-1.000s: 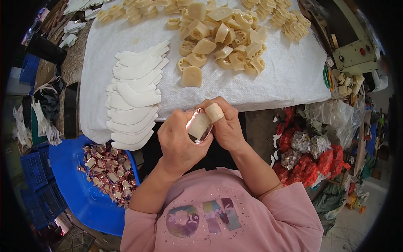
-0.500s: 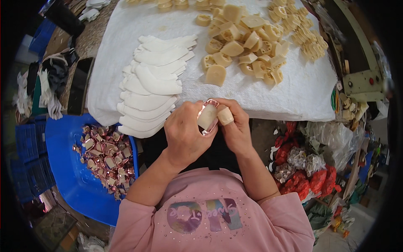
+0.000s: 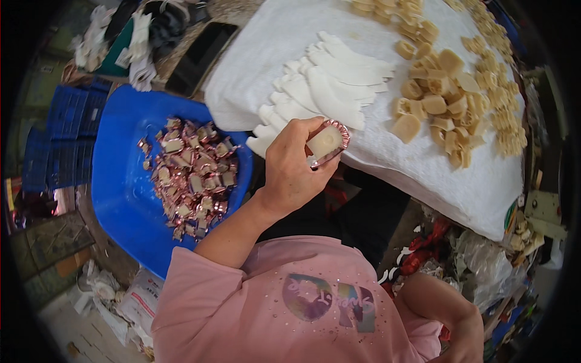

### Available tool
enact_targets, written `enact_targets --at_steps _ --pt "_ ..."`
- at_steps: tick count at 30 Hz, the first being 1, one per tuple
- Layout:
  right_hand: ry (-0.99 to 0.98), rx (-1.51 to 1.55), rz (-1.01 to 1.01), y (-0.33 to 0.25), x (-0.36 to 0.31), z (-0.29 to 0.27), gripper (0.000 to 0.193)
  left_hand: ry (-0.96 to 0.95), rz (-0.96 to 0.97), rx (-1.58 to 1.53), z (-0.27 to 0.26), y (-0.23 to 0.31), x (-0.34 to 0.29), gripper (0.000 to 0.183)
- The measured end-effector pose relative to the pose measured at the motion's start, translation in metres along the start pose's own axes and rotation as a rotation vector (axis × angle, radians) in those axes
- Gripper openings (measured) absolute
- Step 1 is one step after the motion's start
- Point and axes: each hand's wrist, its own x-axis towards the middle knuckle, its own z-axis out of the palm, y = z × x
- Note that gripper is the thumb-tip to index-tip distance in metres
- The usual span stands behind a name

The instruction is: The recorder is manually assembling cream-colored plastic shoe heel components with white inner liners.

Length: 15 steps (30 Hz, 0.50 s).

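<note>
My left hand (image 3: 299, 160) is closed round a small U-shaped piece (image 3: 325, 141) with a pale beige face and a shiny pink, ribbed metallic rim. It holds the piece above the near edge of the white cloth-covered table (image 3: 417, 193), close to a fan of overlapping white curved strips (image 3: 330, 91). My right forearm (image 3: 433, 293) is bent at the lower right beside my pink shirt, and the hand itself is hidden. Farther right on the table lies a heap of beige moulded pieces (image 3: 436, 104), some hollow.
A blue tub (image 3: 121, 199) at the left holds many similar pink-rimmed pieces (image 3: 195, 181). Beyond it a flat black slab (image 3: 201, 57) lies near gloves. Blue crates (image 3: 75, 112) stand far left. Clear plastic bags (image 3: 478, 257) and red wrapping lie on the right.
My right hand has left the pink-rimmed piece and dropped away to the right, out of sight. My left hand keeps the piece. The whole view has turned and shifted toward the tub.
</note>
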Motion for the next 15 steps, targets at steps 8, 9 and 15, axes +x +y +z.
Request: enact_targets --at_steps 8,9,15 --pt "0.110 -0.226 0.019 0.017 0.000 0.001 0.013 0.170 -0.157 0.373 -0.060 -0.037 -0.026 0.038" --pt "0.111 -0.224 0.019 0.014 -0.002 0.008 0.013 0.203 -0.224 0.394 -0.068 -0.049 -0.035 0.038" --pt "0.077 -0.179 0.029 0.020 -0.002 -0.004 0.014 0.287 -0.556 0.683 -0.117 -0.084 -0.073 0.043"
